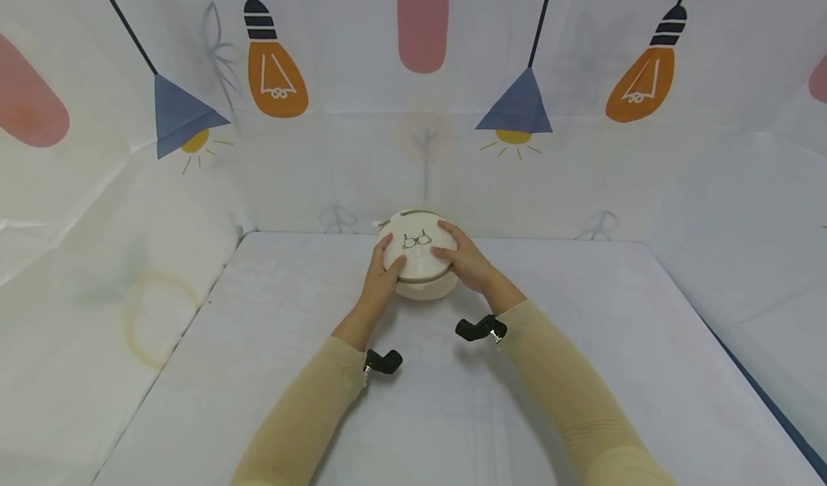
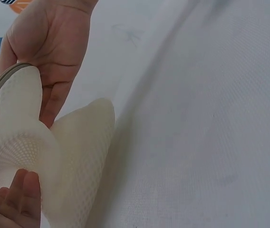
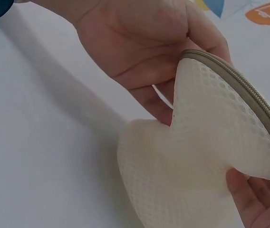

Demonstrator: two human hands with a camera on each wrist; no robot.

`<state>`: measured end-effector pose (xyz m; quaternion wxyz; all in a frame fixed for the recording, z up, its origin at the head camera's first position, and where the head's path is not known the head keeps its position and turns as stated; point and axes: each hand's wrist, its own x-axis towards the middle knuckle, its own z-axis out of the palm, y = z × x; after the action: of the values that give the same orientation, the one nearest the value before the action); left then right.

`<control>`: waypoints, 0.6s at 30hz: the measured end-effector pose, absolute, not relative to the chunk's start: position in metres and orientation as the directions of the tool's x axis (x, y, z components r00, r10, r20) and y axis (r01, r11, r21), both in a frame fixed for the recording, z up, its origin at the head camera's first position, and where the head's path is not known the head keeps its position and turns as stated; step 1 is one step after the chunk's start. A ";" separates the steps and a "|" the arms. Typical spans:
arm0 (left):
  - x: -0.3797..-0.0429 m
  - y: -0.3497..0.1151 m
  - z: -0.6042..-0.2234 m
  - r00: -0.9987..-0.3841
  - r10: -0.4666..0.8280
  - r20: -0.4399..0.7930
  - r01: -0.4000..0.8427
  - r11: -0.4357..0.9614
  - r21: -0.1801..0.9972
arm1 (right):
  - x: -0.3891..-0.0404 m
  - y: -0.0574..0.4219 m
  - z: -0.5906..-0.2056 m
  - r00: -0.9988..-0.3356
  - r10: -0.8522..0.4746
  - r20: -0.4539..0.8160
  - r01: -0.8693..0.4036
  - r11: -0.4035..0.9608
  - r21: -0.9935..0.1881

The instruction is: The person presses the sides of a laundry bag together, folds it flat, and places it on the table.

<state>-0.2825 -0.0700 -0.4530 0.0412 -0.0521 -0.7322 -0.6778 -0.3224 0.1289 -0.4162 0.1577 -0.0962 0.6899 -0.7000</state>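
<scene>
My left grip (image 1: 381, 278) and right grip (image 1: 474, 265) are pinching the bag (image 1: 420, 262). Its glasses print (image 1: 416, 240) is facing me.

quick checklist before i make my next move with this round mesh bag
1. Left hand gripping the mesh bag: ok, at its left side
2. Right hand gripping it: ok, at its right side
3. Glasses drawing uncovered: ok, in full view from the head camera
4. Mesh wall smooth: not ok, buckled inward
5. Zipper fully closed: cannot tell
6. Anything inside: cannot tell
</scene>
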 end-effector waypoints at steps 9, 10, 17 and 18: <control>-0.279 -0.072 -0.456 -0.993 0.070 0.095 0.102 0.104 0.989 | -0.321 0.128 -0.420 -0.936 -0.345 -0.065 0.088 -0.051 -0.995; -0.279 -0.072 -0.456 -0.993 0.075 0.088 0.096 0.109 0.989 | -0.321 0.128 -0.420 -0.938 -0.339 -0.065 0.089 -0.056 -0.994; -0.277 -0.071 -0.457 -0.992 0.102 0.068 0.080 0.112 0.991 | -0.321 0.126 -0.423 -0.953 -0.291 -0.084 0.117 -0.098 -0.988; -0.277 -0.071 -0.457 -0.992 0.102 0.078 0.088 0.106 0.990 | -0.322 0.125 -0.423 -0.954 -0.286 -0.087 0.122 -0.107 -0.987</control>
<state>-0.2766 -0.0707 -0.4574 -0.0051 -0.0640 -0.7436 -0.6655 -0.3216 0.1254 -0.4233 0.1373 -0.0627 0.6541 -0.7412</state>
